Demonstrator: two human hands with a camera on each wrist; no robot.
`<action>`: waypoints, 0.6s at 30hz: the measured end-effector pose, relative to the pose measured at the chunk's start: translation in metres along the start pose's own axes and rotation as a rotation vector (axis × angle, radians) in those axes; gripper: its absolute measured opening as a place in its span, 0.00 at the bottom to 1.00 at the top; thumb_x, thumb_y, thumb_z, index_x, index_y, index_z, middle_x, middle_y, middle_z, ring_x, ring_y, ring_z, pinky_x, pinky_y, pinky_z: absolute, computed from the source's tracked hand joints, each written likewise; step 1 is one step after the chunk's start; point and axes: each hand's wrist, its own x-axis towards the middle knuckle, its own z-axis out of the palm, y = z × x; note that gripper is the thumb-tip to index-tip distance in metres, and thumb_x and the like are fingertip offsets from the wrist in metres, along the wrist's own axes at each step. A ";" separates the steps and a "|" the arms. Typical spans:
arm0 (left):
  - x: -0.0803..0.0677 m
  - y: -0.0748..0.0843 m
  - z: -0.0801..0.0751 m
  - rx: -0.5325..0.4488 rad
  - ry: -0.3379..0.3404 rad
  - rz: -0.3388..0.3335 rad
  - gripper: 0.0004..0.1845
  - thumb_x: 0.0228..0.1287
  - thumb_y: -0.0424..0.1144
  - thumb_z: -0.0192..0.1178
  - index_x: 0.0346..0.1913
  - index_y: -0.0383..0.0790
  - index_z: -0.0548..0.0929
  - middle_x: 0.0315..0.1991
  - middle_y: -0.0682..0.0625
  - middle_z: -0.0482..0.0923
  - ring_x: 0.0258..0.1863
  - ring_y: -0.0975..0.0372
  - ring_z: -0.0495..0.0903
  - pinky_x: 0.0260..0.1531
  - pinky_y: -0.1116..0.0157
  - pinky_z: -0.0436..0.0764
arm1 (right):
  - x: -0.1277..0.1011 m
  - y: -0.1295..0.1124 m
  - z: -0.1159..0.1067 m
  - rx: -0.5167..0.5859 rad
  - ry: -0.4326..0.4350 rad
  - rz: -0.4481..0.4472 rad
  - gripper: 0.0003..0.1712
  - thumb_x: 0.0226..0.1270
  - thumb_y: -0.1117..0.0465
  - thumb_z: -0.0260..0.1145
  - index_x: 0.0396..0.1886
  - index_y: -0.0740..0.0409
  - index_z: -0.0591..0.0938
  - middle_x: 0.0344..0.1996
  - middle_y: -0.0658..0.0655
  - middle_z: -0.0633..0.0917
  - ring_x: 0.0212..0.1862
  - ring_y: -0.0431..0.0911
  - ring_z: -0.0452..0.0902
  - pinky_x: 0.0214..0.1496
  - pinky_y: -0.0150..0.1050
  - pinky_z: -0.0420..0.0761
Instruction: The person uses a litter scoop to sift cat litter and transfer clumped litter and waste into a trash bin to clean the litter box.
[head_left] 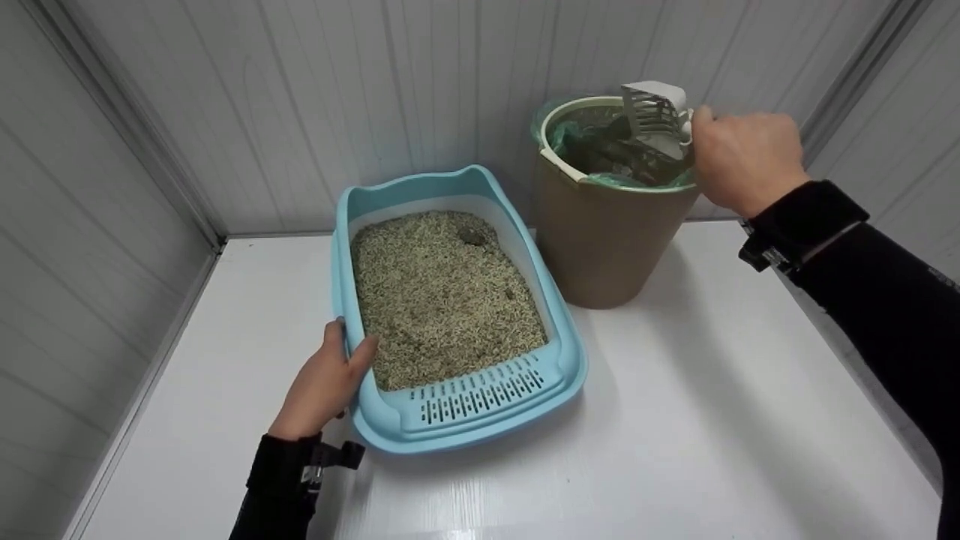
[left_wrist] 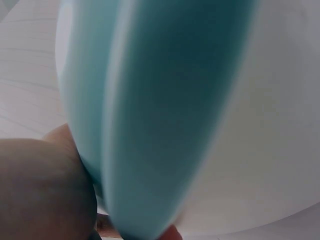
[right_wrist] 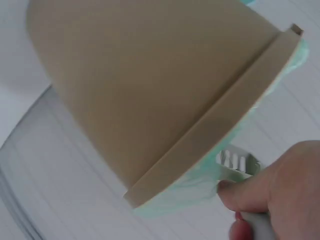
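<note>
My left hand (head_left: 319,386) grips the left rim of a light-blue litter box (head_left: 472,433), its thumb over the edge; in the left wrist view the blue rim (left_wrist: 145,115) fills much of the picture. Greyish-tan granular litter (head_left: 442,292) lies in the box, with a dark clump (head_left: 471,235) near its far right corner. My right hand (head_left: 750,159) holds a white slotted litter scoop (head_left: 656,112) by its handle. The scoop is tilted above the opening of a brown bin (head_left: 604,247). In the right wrist view, the scoop's slotted head (right_wrist: 235,162) shows beyond the bin's rim.
A green plastic bag (head_left: 574,139) lines the bin, with dark contents partly visible inside. The bin stands right of the box, close to its right side. Both stand on a white table (head_left: 667,420) against a grey panelled wall (head_left: 375,90).
</note>
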 end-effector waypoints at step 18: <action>0.000 -0.001 -0.001 0.003 0.015 -0.005 0.50 0.90 0.61 0.49 0.90 0.29 0.41 0.66 0.22 0.76 0.37 0.48 0.86 0.28 0.55 0.84 | -0.005 -0.006 -0.016 0.078 -0.023 0.081 0.05 0.72 0.67 0.51 0.34 0.63 0.67 0.17 0.56 0.69 0.19 0.54 0.66 0.19 0.53 0.68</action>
